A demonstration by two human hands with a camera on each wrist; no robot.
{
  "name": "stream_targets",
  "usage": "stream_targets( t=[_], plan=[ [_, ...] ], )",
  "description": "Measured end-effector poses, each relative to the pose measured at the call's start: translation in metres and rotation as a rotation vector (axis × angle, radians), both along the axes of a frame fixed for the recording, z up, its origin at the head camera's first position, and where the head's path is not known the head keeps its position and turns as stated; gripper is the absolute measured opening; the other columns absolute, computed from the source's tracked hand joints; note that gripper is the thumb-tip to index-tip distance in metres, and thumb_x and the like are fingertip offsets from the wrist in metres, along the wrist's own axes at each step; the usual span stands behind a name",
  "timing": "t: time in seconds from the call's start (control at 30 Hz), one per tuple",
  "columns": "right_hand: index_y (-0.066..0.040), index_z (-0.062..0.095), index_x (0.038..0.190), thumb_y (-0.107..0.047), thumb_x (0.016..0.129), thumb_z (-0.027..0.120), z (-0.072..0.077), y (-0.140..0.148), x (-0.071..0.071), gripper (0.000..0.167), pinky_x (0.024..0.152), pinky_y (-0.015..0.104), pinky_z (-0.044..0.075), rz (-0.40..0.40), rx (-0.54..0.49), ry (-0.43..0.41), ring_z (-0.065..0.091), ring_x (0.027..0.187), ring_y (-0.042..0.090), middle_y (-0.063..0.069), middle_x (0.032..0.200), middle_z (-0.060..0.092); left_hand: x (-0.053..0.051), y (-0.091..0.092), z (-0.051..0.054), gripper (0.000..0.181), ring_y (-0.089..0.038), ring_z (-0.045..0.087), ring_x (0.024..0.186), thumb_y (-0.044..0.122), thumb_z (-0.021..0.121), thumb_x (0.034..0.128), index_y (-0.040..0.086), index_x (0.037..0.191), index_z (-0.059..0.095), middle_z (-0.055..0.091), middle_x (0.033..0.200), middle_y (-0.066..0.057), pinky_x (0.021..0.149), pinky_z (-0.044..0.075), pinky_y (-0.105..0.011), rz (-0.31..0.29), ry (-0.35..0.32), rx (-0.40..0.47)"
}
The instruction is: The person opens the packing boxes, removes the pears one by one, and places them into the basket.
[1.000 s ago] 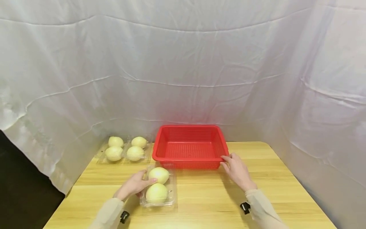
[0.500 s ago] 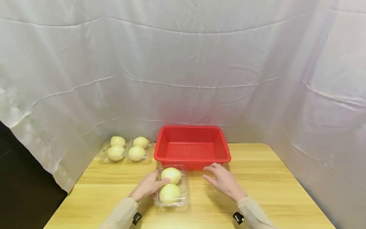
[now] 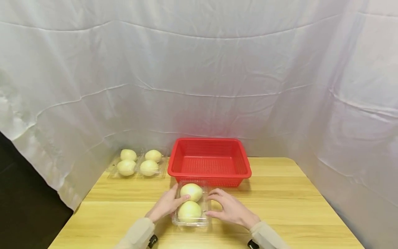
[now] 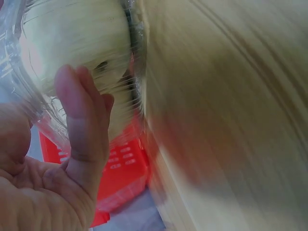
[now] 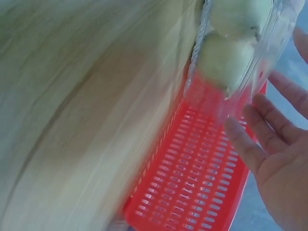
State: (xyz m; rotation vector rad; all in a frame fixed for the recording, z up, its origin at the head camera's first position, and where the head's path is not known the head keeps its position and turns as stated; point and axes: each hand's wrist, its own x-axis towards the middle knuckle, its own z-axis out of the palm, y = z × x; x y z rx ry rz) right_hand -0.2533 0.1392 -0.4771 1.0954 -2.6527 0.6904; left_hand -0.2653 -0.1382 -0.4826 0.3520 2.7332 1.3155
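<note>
A clear plastic box (image 3: 192, 223) holding two pale yellow round fruits (image 3: 190, 211) stands in front of the red basket (image 3: 209, 174). My left hand (image 3: 167, 204) grips its left side, thumb over the top; the left wrist view shows that hand (image 4: 72, 159) with fingers against the plastic. At the box's right side is my right hand (image 3: 231, 210), fingers spread and slightly bent. In the right wrist view the fingers of this hand (image 5: 279, 139) are beside the box (image 5: 262, 53); whether they touch it I cannot tell.
Two more clear boxes, each with two pale fruits (image 3: 125, 167) (image 3: 149, 167), stand at the back left of the wooden table (image 3: 280, 204). A pale curtain (image 3: 217, 69) hangs behind and at both sides. Dark cloth (image 3: 28, 193) is at the far left.
My left hand has moved right with the box, to in front of the basket. My right hand has left the basket's right front corner and come left and nearer, to the box's right side.
</note>
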Motion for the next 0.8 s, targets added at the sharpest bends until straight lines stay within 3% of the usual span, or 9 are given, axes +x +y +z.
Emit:
stream_targets(
  t=[0.17, 0.5, 0.67, 0.77, 0.8],
  plan=[
    [-0.019, 0.066, 0.117, -0.050, 0.088, 0.066, 0.0003, -0.0021, 0.0010, 0.043, 0.095, 0.039, 0.051, 0.007, -0.006, -0.017, 0.061, 0.113, 0.017, -0.001, 0.127, 0.058, 0.0005, 0.0045, 0.0000, 0.086, -0.017, 0.057, 0.044, 0.050, 0.063, 0.0911, -0.008, 0.146, 0.032, 0.060, 0.118, -0.033, 0.044, 0.051, -0.039, -0.002, 0.015, 0.007],
    [-0.017, 0.066, 0.116, -0.052, 0.087, 0.068, 0.0023, -0.0034, -0.0007, 0.045, 0.095, 0.039, 0.052, 0.008, 0.019, -0.030, 0.062, 0.113, 0.017, 0.000, 0.129, 0.058, 0.0006, 0.0053, -0.0011, 0.089, -0.022, 0.061, 0.052, 0.051, 0.061, 0.0925, -0.008, 0.150, 0.025, 0.057, 0.124, -0.033, 0.043, 0.048, -0.034, -0.008, 0.002, 0.005],
    [-0.015, 0.067, 0.113, -0.055, 0.085, 0.068, 0.0036, -0.0054, 0.0000, 0.049, 0.093, 0.039, 0.053, -0.010, 0.032, -0.027, 0.064, 0.110, 0.019, 0.001, 0.126, 0.060, -0.0005, 0.0080, -0.0021, 0.094, -0.026, 0.067, 0.068, 0.053, 0.060, 0.0918, -0.007, 0.151, 0.021, 0.047, 0.139, -0.035, 0.046, 0.049, -0.032, 0.007, -0.001, -0.008],
    [-0.014, 0.067, 0.112, -0.056, 0.084, 0.068, 0.0053, -0.0083, 0.0002, 0.051, 0.091, 0.038, 0.054, -0.016, 0.045, -0.025, 0.064, 0.107, 0.019, 0.001, 0.123, 0.061, -0.0004, 0.0099, -0.0028, 0.092, -0.031, 0.068, 0.084, 0.052, 0.062, 0.0913, -0.007, 0.151, 0.024, 0.045, 0.142, -0.034, 0.053, 0.054, -0.037, 0.020, 0.022, -0.017],
    [-0.014, 0.067, 0.113, -0.057, 0.084, 0.068, 0.0062, -0.0095, 0.0004, 0.052, 0.090, 0.038, 0.054, -0.019, 0.054, -0.025, 0.065, 0.106, 0.019, 0.001, 0.122, 0.061, -0.0004, 0.0106, -0.0026, 0.091, -0.034, 0.069, 0.081, 0.051, 0.062, 0.0911, -0.007, 0.151, 0.025, 0.045, 0.141, -0.035, 0.054, 0.054, -0.039, 0.024, 0.024, -0.011]
  ],
)
